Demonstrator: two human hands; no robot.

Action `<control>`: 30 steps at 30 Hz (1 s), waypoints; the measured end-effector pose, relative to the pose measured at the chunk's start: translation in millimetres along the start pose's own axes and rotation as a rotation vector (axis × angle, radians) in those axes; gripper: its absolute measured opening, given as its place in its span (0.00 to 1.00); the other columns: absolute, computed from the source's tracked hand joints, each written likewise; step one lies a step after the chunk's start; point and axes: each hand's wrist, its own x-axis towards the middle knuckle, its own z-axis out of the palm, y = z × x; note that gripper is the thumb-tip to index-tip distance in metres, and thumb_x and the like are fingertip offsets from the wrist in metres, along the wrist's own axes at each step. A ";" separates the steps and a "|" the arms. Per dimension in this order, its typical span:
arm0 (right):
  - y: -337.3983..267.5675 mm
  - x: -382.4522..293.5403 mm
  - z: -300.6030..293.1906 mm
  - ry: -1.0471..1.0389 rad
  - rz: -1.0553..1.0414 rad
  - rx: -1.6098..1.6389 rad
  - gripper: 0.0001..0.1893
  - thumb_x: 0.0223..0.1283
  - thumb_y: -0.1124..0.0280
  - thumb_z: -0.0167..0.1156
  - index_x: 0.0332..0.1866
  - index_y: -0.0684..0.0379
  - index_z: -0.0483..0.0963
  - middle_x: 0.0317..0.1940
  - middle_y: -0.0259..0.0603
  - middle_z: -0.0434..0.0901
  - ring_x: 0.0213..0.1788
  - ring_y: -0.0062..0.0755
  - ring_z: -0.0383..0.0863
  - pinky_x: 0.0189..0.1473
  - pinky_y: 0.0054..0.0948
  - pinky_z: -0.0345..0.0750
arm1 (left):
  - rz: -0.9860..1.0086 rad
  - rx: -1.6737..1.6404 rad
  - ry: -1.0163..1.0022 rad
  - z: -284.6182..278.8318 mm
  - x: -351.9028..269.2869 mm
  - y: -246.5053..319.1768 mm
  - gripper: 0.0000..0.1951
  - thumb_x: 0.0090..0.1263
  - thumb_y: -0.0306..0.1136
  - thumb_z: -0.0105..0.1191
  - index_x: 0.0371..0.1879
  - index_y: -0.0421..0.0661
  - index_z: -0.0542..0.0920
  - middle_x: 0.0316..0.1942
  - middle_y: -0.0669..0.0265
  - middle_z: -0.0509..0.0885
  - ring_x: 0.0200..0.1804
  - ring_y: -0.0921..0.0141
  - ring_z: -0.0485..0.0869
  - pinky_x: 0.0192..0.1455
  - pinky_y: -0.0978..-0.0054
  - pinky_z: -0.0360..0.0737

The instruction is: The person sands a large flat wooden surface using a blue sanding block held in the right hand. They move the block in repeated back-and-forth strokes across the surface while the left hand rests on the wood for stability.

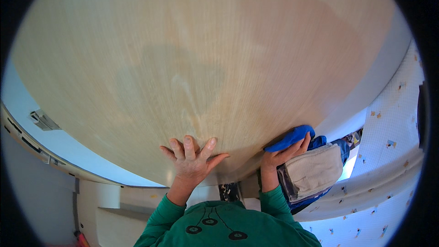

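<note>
A broad, pale wood-grain panel (205, 75) fills most of the view before me. My left hand (192, 159) lies flat against its lower part, fingers spread, holding nothing. To the right, at the panel's lower right edge, my right hand (284, 154) grips a folded blue cloth (293, 138). The cloth is against the panel's edge; its underside is hidden. Just beyond my right hand is a stack of folded textiles, with a beige towel (313, 171) on top.
Patterned pale fabric (391, 144) hangs or lies at the right. A metal fitting (44, 120) sits near the panel's left edge. At lower left stands a white furniture piece (116, 226), with a red object (81, 239) by it.
</note>
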 end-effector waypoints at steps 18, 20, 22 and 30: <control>-40.2 105.3 15.6 0.004 -0.382 0.023 0.21 0.61 0.75 0.59 0.60 0.67 0.72 0.65 0.59 0.66 0.65 0.58 0.67 0.67 0.48 0.64 | 0.034 0.010 -0.036 -5.4 4.2 -3.3 0.48 0.48 0.70 0.64 0.70 0.66 0.64 0.76 0.43 0.39 0.75 0.35 0.31 0.66 0.26 0.25; -36.4 118.5 15.8 0.035 -0.277 0.042 0.23 0.63 0.74 0.58 0.64 0.65 0.69 0.66 0.57 0.66 0.66 0.56 0.65 0.69 0.45 0.61 | 0.030 -0.006 0.006 -3.5 3.6 -3.6 0.46 0.50 0.72 0.61 0.70 0.70 0.64 0.76 0.47 0.43 0.76 0.37 0.33 0.66 0.26 0.25; -36.1 140.7 18.7 0.076 -0.245 0.044 0.24 0.64 0.73 0.57 0.66 0.65 0.68 0.66 0.56 0.65 0.67 0.54 0.64 0.69 0.43 0.59 | 0.027 -0.010 0.007 -1.9 3.3 -3.5 0.46 0.50 0.71 0.61 0.70 0.70 0.65 0.75 0.47 0.44 0.76 0.38 0.33 0.67 0.27 0.26; -85.2 146.8 34.6 -0.029 -0.455 0.066 0.18 0.60 0.74 0.59 0.56 0.60 0.78 0.63 0.51 0.71 0.63 0.49 0.70 0.64 0.40 0.64 | 0.028 -0.001 -0.008 -4.1 3.7 -2.7 0.49 0.48 0.70 0.64 0.71 0.66 0.63 0.76 0.45 0.41 0.76 0.37 0.33 0.68 0.27 0.28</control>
